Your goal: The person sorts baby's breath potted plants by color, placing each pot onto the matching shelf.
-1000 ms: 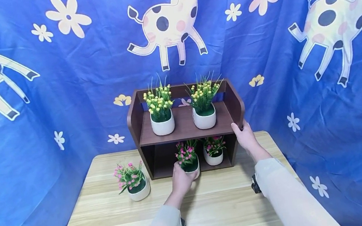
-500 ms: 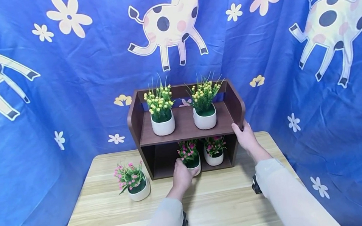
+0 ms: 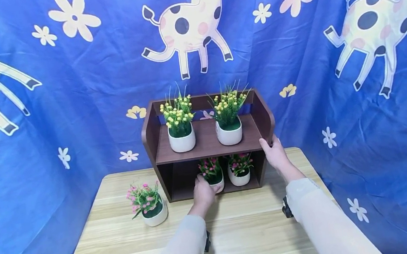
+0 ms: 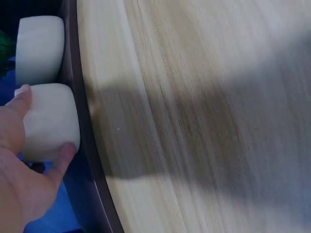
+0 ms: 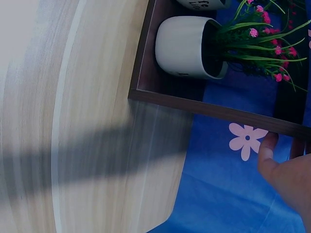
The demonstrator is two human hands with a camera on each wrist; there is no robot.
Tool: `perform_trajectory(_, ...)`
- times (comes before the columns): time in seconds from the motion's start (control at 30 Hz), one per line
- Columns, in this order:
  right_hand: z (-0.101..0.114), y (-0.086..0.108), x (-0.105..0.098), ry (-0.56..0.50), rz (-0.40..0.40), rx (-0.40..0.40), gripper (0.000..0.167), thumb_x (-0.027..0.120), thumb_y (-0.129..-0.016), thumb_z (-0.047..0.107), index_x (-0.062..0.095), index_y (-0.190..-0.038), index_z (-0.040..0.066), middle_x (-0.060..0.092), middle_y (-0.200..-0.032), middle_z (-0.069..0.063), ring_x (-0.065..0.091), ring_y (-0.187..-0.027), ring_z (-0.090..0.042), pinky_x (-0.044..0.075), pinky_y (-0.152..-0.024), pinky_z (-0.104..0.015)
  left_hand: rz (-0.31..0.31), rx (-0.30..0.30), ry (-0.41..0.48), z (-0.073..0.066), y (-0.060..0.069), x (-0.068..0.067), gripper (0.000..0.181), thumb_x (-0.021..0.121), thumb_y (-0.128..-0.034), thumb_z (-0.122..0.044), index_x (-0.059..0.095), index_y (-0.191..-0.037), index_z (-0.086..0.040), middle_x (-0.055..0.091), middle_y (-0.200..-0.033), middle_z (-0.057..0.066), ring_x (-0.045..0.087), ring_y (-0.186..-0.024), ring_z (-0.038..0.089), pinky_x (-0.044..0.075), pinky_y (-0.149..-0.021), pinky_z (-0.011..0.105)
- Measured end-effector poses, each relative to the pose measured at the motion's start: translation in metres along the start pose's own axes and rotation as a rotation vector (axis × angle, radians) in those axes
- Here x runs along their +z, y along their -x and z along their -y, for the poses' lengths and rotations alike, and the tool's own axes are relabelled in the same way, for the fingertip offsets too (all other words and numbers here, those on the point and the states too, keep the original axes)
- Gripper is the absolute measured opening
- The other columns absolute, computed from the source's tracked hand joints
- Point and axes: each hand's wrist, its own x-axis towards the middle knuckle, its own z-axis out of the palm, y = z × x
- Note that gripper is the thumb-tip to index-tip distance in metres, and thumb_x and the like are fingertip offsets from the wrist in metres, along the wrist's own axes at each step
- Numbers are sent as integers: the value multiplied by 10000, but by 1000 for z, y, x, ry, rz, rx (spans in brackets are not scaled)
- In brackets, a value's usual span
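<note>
Dim, shadowed wrist views

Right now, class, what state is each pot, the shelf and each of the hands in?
Left white pot of yellow flowers: upright, upper tier
Right white pot of yellow flowers: upright, upper tier
Middle white pot of pink flowers: lower tier, gripped
Right white pot of pink flowers: lower tier, upright
Outer white pot of pink flowers: on table
Dark brown shelf: upright
Left hand: gripping middle pot
Right hand: gripping shelf side

I'd call this a curtained booth, room type unclear: blue cloth (image 3: 115,70) with printed giraffes (image 3: 193,17) hangs beyond the left hand (image 3: 203,192) and right hand (image 3: 277,155) and to either side, round the table (image 3: 247,224) below them.
</note>
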Motion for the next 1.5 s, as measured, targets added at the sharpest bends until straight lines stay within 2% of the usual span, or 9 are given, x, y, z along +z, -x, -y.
perform_trajectory(0.2,-1,0,1,-5,1,0,521,528,-1135,378,428,-1577,122,409,-1600,-266,382,-1563,-432,294,-1340,-587,36,-4,19,-7,1,-11,1246,961,-767,-514,309,-1565,186,563,-1437,413,665,-1253,535,566,-1113,577)
perform_trajectory(0.4,0,-1,1,-7,3,7,517,525,-1136,381,432,-1574,123,409,-1604,-263,383,-1566,-432,294,-1341,-587,12,2,34,-13,3,-20,1184,966,-774,-483,358,-1546,178,611,-1363,409,694,-1191,524,593,-1061,580)
perform_trajectory(0.67,-3,-1,0,-25,-11,-17,523,531,-1131,350,432,-1590,119,405,-1600,-282,373,-1566,-429,286,-1345,-577,23,-6,51,-8,-5,-6,1231,972,-759,-509,328,-1554,175,601,-1356,413,696,-1171,525,598,-1026,586)
perform_trajectory(0.83,-3,-1,1,-26,-13,-16,515,536,-1128,345,440,-1580,117,411,-1592,-279,380,-1561,-429,290,-1341,-577,5,-17,34,-3,-9,2,1236,981,-747,-494,329,-1562,168,606,-1366,404,699,-1166,524,601,-1021,590)
perform_trajectory(1.2,-2,-1,2,-34,-11,-16,503,554,-1126,354,462,-1562,121,422,-1582,-272,392,-1545,-423,291,-1340,-575,13,-49,35,-6,-6,0,1222,968,-747,-503,342,-1557,165,606,-1379,411,701,-1166,533,601,-1026,593)
perform_trajectory(1.5,-2,0,1,-20,-11,-10,519,540,-1130,360,439,-1578,120,410,-1589,-280,383,-1556,-445,277,-1344,-594,-66,-8,27,-17,2,-3,1142,925,-753,-545,407,-1478,170,659,-1237,366,707,-1067,520,622,-934,594)
